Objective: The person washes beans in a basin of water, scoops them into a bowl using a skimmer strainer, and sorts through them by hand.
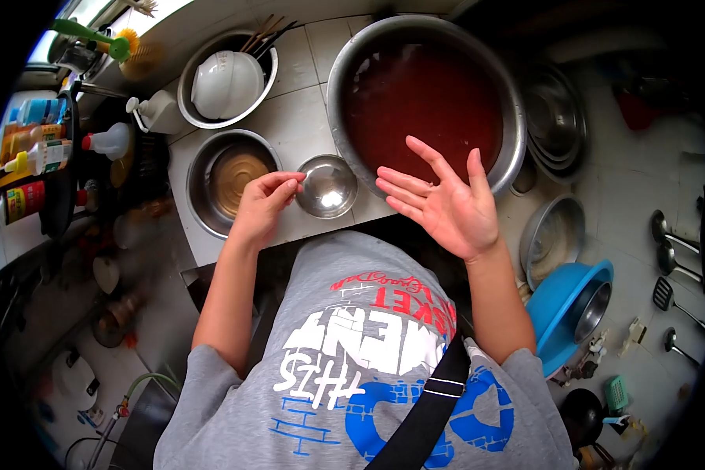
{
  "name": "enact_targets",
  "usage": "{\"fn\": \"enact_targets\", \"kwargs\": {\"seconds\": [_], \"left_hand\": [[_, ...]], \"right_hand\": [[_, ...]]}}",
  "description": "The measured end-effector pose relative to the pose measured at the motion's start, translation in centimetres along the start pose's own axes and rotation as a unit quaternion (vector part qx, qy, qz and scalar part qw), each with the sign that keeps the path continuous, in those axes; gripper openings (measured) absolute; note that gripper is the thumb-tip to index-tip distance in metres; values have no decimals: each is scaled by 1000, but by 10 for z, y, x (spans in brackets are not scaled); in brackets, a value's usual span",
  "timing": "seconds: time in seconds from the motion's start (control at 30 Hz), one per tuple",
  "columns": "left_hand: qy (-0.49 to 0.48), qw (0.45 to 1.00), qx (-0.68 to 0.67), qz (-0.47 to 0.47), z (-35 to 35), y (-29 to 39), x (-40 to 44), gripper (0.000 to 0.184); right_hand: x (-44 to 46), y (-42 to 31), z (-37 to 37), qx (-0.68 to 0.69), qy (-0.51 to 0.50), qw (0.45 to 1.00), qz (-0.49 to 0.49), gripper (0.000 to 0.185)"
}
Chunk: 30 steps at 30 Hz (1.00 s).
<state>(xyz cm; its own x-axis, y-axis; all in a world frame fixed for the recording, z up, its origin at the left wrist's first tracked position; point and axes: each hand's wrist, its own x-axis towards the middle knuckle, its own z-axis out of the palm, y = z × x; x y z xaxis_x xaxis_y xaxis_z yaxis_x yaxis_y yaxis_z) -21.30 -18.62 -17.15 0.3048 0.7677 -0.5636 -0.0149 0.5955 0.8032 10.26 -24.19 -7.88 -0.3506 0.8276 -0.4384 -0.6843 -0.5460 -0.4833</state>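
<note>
My left hand (pixel 265 205) is closed in a pinch, its fingertips at the left rim of a small shiny metal bowl (pixel 327 188). That bowl shows nothing inside it. Beside my left hand stands a deeper steel basin (pixel 198 157) with a brownish round bottom or contents. My right hand (pixel 450 202) is held palm up with its fingers spread, and it holds nothing. It is over the near rim of a large metal basin (pixel 515 133) filled with dark red liquid.
A metal bowl (pixel 186 98) at the back left holds white bowls (pixel 227 84) and chopsticks. A white pump bottle (pixel 160 112) and sauce bottles (pixel 35 157) stand left. To the right are stacked metal basins (pixel 556 117), a blue basin (pixel 552 313) and hanging ladles (pixel 674 262).
</note>
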Motion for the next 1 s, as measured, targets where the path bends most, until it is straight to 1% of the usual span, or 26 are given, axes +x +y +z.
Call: {"fn": "enact_targets", "kwargs": {"seconds": [0.1,0.17,0.2,0.27,0.3,0.33,0.4,0.47,0.53,0.67,0.7,0.8,0.83,0.93,0.97,1.0], "left_hand": [[17,992,105,72,21,20,-4,21],[-3,957,222,187,50,47,-12,21],[-11,929,279,243,67,59,-16,22],[-50,881,319,346,104,71,-22,25],[-87,887,293,345,120,65,-25,24],[-124,892,265,343,136,56,-28,23],[-131,834,341,415,157,46,-29,20],[-130,830,332,428,174,37,-30,17],[-156,823,321,443,186,31,-30,16],[-213,795,336,457,205,17,-28,14],[-227,790,338,459,209,15,-28,14],[-236,766,377,464,220,2,-26,16],[-225,757,390,474,224,-3,-26,21],[-206,710,463,489,238,-21,-24,20],[-218,695,483,486,241,-26,-24,20],[-231,679,502,483,244,-25,-23,19]], "right_hand": [[-1,3,3,-11,-3,1000,-9,95],[-2,4,7,-44,-16,999,-15,97],[-4,4,7,-72,-30,997,-12,97],[-7,8,7,-126,-61,990,-6,98],[-10,12,3,-142,-75,987,-6,99],[-15,13,3,-157,-68,985,-16,99],[-29,17,2,-186,-52,981,-34,99],[-46,15,-3,-168,-12,985,-39,100],[-64,16,-14,-116,11,993,-33,100],[-92,13,-27,-107,68,992,-22,98],[-98,12,-39,-123,44,991,-29,95],[-116,9,-52,-230,172,957,-45,92],[-122,8,-60,-249,211,943,-60,82],[-136,7,-81,-346,270,896,-68,71],[-138,8,-84,-342,294,889,-73,61],[-140,9,-86,-354,297,884,-72,58]]}}
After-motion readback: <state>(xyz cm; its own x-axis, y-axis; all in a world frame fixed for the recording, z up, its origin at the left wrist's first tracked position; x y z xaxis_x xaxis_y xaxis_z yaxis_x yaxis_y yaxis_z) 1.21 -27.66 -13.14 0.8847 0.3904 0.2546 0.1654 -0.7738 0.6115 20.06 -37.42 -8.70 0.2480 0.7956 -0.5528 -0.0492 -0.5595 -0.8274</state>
